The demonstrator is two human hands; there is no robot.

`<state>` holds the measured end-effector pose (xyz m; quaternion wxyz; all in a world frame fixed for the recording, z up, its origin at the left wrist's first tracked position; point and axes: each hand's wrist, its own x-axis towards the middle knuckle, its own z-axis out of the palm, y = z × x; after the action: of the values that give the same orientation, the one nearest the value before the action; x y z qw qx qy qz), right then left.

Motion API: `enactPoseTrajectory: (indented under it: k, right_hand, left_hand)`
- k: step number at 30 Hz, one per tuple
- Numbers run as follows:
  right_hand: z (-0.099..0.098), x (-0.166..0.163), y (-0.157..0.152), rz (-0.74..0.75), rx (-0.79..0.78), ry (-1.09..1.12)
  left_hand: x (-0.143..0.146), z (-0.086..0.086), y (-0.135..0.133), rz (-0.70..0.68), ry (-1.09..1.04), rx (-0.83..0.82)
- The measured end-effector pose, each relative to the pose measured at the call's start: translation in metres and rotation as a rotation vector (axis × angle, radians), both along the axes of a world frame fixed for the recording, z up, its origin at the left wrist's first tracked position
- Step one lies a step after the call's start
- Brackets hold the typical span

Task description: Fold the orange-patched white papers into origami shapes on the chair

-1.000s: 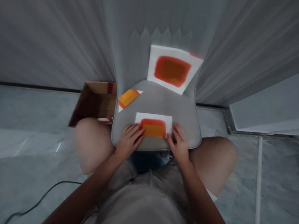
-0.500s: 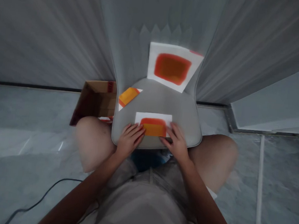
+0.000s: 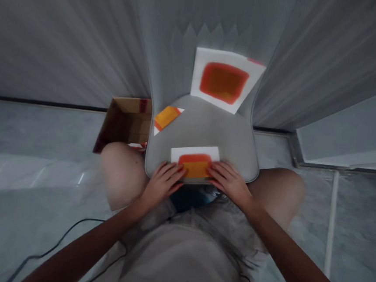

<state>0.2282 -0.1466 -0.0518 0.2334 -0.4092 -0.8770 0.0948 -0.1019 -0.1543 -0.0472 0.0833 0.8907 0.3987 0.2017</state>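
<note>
- A black cable (image 3: 50,247) trails over the pale floor (image 3: 23,179) at the far left.
- An open cardboard box (image 3: 125,122) stands on the floor just beside the left edge of the grey chair seat (image 3: 209,127). Red tape shows on its far wall, too blurred to read any writing.
- A small folded paper (image 3: 165,118), orange with a red rim and white corners, lies at the seat's far-left corner and overhangs the edge toward the box.
- The left hand (image 3: 162,184) lies flat at the near edge of the seat, fingers spread and extended, the tips pressing on the left end of the folded sheet (image 3: 195,161). It grips nothing.
- That folded sheet, white with an orange panel ringed in red, sits at the middle of the near edge, between both hands. No print or label can be made out on it.
- The right hand (image 3: 231,182) is also open and flat, its fingers laid across the sheet's right end.
- A larger white sheet (image 3: 224,82) with a dark orange block leans against the chair back at the far edge; it carries no legible writing.
</note>
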Motion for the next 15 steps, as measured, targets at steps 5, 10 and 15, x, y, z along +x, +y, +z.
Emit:
enactPoseTrajectory:
  k: [5,10,15]
  right_hand:
    - [-0.005,-0.006,-0.001,-0.024,0.002,0.020]
    - [-0.011,-0.013,-0.012,-0.067,-0.003,-0.020]
    - [-0.013,-0.013,-0.020,-0.082,-0.028,-0.002]
  left_hand:
    - [0.005,-0.006,0.018,-0.015,-0.020,0.009]
    - [0.001,-0.011,0.024,-0.023,-0.070,0.034]
    - [0.000,-0.012,0.029,-0.035,-0.156,0.011]
